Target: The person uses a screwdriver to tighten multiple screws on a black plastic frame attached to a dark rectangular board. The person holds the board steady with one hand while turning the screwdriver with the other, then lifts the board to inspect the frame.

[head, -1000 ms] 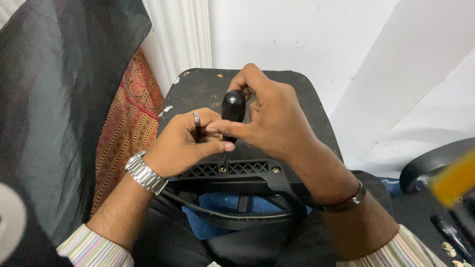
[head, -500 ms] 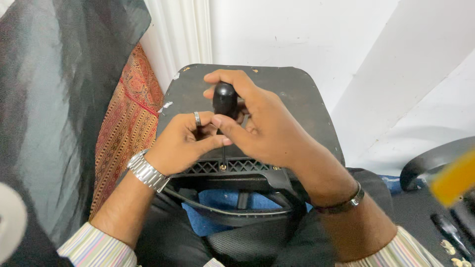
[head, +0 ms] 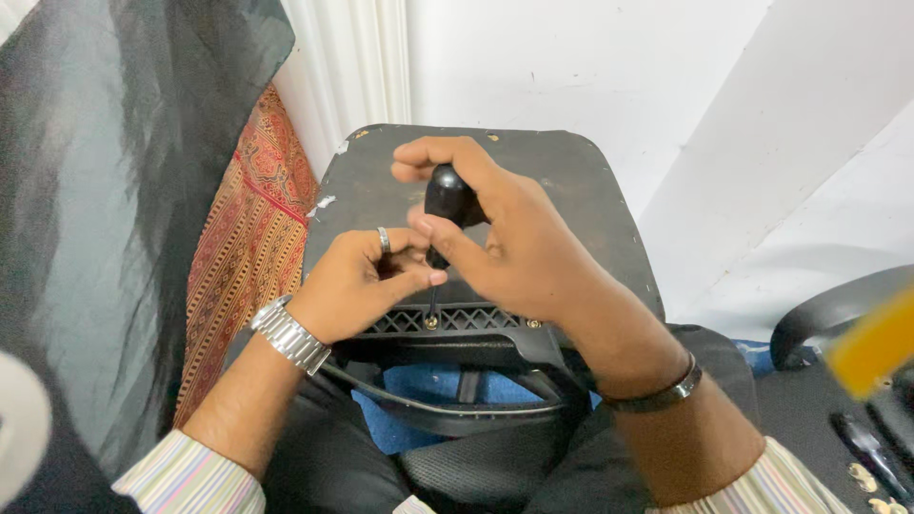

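Glossy black plastic screwdriver handle (head: 447, 195), scuffed matt chair panel (head: 562, 176)

A dark sheer cloth (head: 105, 190) hangs down the left side. Just right of it, a red and gold patterned fabric (head: 249, 247) drapes toward the near edge. Behind both, at the far left, runs a white ridged door frame (head: 352, 67). A white wall (head: 590, 57) fills the far side. At the right, a black curved armrest (head: 828, 314) shows, with a blurred yellow object (head: 871, 345) near it.

Right hand (head: 514, 243) fisted above; left hand (head: 357, 286) pinching.
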